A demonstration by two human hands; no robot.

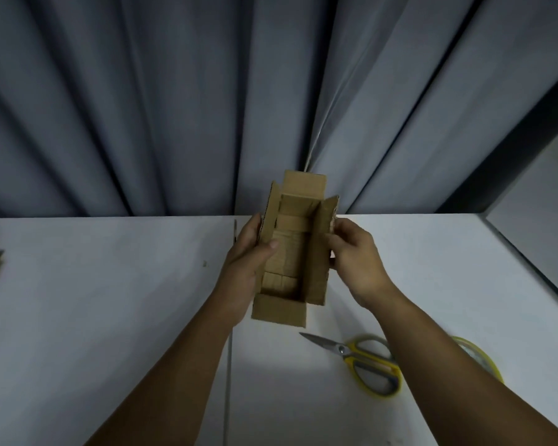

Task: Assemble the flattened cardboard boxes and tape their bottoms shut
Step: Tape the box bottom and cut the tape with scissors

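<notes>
Grey curtains [174, 101] hang behind the white worktop [110, 300]. Above its far edge both hands hold the cardboard box [292, 252]: left hand [244, 268] grips one side, right hand [356, 262] pinches the other. Scissors [364, 360] and tape roll [482, 357] lie near.

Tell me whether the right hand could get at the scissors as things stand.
Probably yes, once freed: the right hand pinches the box at its right flap. The scissors lie uncovered on the table beside that forearm, and the left hand also holds the box.
</notes>
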